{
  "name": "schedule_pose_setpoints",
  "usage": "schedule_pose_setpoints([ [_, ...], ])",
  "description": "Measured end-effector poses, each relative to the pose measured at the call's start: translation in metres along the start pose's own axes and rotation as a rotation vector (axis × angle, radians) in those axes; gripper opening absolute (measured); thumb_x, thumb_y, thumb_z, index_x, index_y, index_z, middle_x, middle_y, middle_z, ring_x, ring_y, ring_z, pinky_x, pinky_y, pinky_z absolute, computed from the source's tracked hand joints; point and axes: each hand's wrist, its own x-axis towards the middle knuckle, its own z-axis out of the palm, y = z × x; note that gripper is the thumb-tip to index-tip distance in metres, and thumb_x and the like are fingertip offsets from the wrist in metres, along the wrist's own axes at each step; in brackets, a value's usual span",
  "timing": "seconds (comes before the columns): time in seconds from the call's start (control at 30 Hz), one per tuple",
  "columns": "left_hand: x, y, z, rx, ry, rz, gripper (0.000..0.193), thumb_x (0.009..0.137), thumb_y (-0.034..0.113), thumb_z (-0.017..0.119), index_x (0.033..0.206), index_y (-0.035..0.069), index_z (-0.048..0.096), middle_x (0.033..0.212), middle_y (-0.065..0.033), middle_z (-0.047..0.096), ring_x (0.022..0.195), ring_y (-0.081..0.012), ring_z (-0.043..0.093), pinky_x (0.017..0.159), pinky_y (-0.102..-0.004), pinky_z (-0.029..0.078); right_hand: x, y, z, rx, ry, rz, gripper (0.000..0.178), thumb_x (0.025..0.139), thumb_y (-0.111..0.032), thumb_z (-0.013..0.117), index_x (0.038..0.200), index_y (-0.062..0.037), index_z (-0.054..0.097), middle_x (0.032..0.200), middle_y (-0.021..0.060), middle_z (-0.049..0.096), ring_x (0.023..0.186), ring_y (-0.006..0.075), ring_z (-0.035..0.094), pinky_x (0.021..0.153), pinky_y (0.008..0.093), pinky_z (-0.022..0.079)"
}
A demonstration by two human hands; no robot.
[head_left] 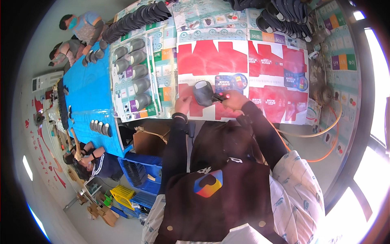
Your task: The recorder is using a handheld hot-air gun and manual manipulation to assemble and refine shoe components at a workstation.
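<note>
On a red-and-white printed sheet in front of me lies a dark grey, rounded shoe-like piece with a pale oval patch at its far end. My right hand is closed around a small black handheld tool with red parts, its tip at the right side of the piece. Just left of the piece, my left hand rests near the sheet's front edge. Its fingers are partly extended, and I see nothing held in them.
Similar dark pieces stand in two columns to the left, with stacked rows at the back. A blue table extends left, with people beside it. Blue crates stand below. An orange hose loops at right.
</note>
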Motion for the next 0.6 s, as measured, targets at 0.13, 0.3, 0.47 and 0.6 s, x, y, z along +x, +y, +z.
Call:
schedule_pose_setpoints([
  [0.13, 0.015, -0.009, 0.027, 0.093, 0.011, 0.019, 0.034, 0.094, 0.031, 0.069, 0.102, -0.001, 0.074, 0.094, -0.0162, 0.075, 0.091, -0.0247, 0.072, 0.082, -0.0375, 0.055, -0.013, 0.039, 0.001, 0.128, 0.279, -0.118, 0.045, 0.084, -0.029, 0.071, 0.119, -0.0009, 0.068, 0.089, 0.0187, 0.074, 0.079, 0.0316, 0.071, 0.073, 0.0424, 0.054],
  [0.3, -0.001, 0.033, 0.026, 0.408, 0.157, 0.24, 0.024, 0.083, 0.028, 0.067, 0.08, 0.006, 0.077, 0.089, -0.0187, 0.074, 0.092, -0.0346, 0.071, 0.085, -0.0482, 0.054, -0.035, 0.058, -0.014, 0.306, 0.348, 0.071, 0.06, 0.08, -0.016, 0.077, 0.134, 0.0009, 0.056, 0.099, 0.0103, 0.071, 0.07, 0.0181, 0.065, 0.057, 0.0333, 0.051],
  [0.47, -0.043, 0.104, 0.007, 0.336, -0.059, 0.324, 0.026, 0.078, 0.031, 0.076, 0.079, 0.005, 0.076, 0.084, -0.0152, 0.076, 0.08, -0.0296, 0.073, 0.076, -0.0413, 0.054, -0.053, 0.055, -0.027, 0.482, 0.244, -0.021, 0.039, 0.079, -0.005, 0.067, 0.117, 0.0032, 0.063, 0.09, 0.011, 0.073, 0.074, 0.0201, 0.072, 0.039, 0.0288, 0.051],
  [0.6, -0.055, 0.1, -0.017, 0.114, 0.007, 0.405, 0.029, 0.083, 0.028, 0.074, 0.096, 0.002, 0.074, 0.089, -0.015, 0.074, 0.083, -0.0314, 0.071, 0.076, -0.0429, 0.054, -0.063, 0.05, -0.033, 0.51, 0.297, -0.052, 0.035, 0.074, -0.002, 0.063, 0.108, 0.0002, 0.07, 0.085, 0.0077, 0.072, 0.071, 0.0183, 0.071, 0.042, 0.0283, 0.05],
])
